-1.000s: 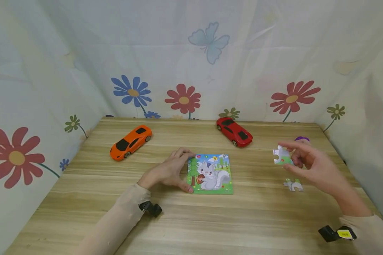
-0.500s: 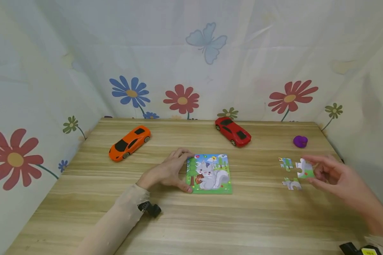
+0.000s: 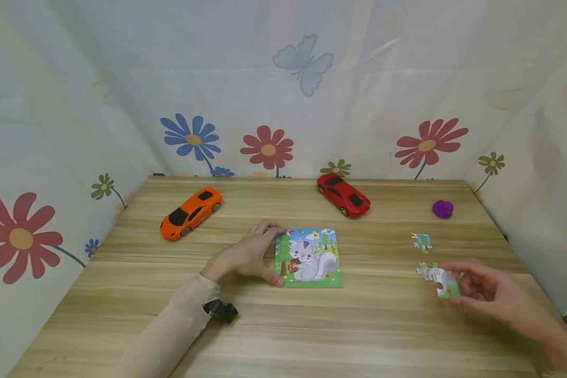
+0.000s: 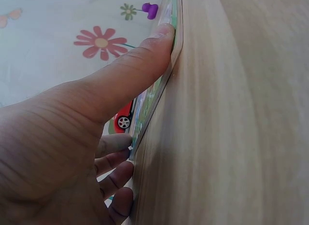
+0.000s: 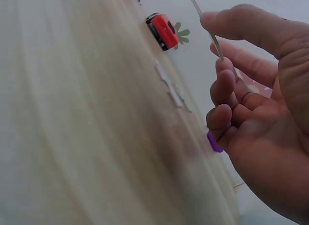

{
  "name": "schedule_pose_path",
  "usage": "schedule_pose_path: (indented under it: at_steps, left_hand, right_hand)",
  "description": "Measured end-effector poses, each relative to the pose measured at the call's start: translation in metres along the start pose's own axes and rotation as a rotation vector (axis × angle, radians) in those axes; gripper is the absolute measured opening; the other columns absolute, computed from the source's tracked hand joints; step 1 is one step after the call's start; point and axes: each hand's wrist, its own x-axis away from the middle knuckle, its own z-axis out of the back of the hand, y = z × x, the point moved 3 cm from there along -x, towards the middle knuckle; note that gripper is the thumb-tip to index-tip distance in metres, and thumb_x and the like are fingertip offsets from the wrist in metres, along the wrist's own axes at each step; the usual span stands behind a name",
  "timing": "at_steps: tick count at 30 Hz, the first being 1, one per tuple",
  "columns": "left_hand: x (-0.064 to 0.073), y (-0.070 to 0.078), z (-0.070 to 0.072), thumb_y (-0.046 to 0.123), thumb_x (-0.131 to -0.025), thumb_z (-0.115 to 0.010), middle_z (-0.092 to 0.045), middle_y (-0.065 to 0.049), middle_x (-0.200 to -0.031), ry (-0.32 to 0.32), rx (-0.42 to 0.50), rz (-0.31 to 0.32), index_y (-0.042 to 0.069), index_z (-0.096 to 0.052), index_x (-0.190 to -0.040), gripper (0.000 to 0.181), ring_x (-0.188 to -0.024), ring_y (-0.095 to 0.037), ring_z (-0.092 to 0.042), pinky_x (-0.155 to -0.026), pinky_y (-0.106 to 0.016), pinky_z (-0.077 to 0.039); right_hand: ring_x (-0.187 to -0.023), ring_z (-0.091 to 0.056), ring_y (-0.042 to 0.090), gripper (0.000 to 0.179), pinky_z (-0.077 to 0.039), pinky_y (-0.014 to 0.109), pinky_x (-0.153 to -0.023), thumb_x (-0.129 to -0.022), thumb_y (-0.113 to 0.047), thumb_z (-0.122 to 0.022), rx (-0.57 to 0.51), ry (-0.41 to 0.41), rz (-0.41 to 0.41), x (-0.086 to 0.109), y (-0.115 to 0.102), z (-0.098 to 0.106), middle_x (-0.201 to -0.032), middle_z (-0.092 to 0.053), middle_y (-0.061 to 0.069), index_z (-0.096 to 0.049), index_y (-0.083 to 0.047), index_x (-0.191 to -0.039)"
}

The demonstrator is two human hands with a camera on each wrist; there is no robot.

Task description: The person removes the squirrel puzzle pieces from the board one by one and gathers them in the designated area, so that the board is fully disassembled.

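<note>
My left hand (image 3: 245, 256) grips the left edge of a square squirrel jigsaw puzzle (image 3: 318, 278) lying on the table. The thumb (image 4: 157, 46) is at its near left corner and the fingers at its far left corner. To the right, my right hand (image 3: 493, 294) pinches a jigsaw piece (image 3: 449, 285) with grey and green print between thumb and fingers. In the right wrist view this piece is seen edge-on, held above the table. In the head view it partly overlaps a grey jigsaw piece (image 3: 427, 272). Another jigsaw piece (image 3: 422, 241) with trees lies just beyond.
An orange toy car (image 3: 191, 213) stands at the back left of the wooden table (image 3: 264, 336). Behind the puzzle is a red toy car (image 3: 344, 196). A small purple object (image 3: 442, 209) sits at the back right. A flower-printed curtain (image 3: 217, 79) encloses the back and sides.
My right hand has carried its jigsaw piece right and then down toward the near side, uncovering the purple object and the tree piece. The left hand stays on the puzzle.
</note>
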Motion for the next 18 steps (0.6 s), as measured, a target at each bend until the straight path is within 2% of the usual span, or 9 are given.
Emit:
schedule_pose_path:
  at_steps: [7,13,18]
  left_hand:
    - [0.000,0.001,0.000,0.057,-0.071,-0.105,-0.029,-0.013,-0.175,-0.003,-0.001,0.000,0.010,-0.035,-0.173,0.132,-0.158,-0.037,-0.030,-0.133,-0.060,-0.031]
    - [-0.001,0.000,0.000,0.058,-0.071,-0.104,-0.028,-0.013,-0.176,-0.003,-0.001,0.005,0.010,-0.034,-0.173,0.133,-0.158,-0.037,-0.030,-0.133,-0.060,-0.031]
    - [0.000,0.001,0.000,0.057,-0.071,-0.105,-0.029,-0.014,-0.175,0.000,0.011,0.000,0.008,-0.036,-0.172,0.132,-0.159,-0.037,-0.030,-0.133,-0.060,-0.031]
  right_hand:
    - [-0.080,-0.054,0.025,0.057,-0.047,0.034,-0.059,-0.094,0.005,-0.084,-0.042,-0.087,-0.041,0.007,0.015,-0.008,-0.097,-0.055,0.006,-0.064,-0.002,-0.147]
    - [-0.091,-0.053,0.021,0.054,-0.047,0.031,-0.068,-0.093,-0.001,-0.087,0.032,-0.095,-0.056,0.008,0.019,-0.009,-0.109,-0.060,0.003,-0.068,-0.009,-0.143]
    - [-0.093,-0.052,0.018,0.053,-0.045,0.030,-0.070,-0.092,-0.005,-0.090,0.093,-0.112,-0.050,0.009,0.020,-0.009,-0.108,-0.061,0.001,-0.070,-0.013,-0.141]
